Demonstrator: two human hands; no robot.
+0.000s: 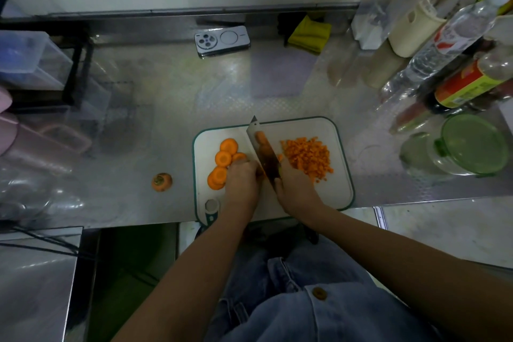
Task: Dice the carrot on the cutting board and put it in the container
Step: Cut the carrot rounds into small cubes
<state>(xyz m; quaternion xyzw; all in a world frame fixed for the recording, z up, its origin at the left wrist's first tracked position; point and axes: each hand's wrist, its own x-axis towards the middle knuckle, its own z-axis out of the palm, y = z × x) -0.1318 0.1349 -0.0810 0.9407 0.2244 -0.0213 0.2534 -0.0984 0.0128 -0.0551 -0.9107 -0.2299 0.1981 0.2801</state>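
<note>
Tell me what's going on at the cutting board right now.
A person is mid-dicing on the white, teal-rimmed cutting board. The right hand grips a broad steel knife; the left hand holds round orange carrot slices beside its blade. A pile of small orange carrot dice lies right of the blade. No carrot shows in the green-lidded glass container yet.

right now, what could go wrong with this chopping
The left hand has its fingers curled over carrot slices right against the knife; a slip could nick them. The diced pile sits close to the blade's other side, so bits may scatter off the board. The board lies at the counter's near edge and might shift.
</note>
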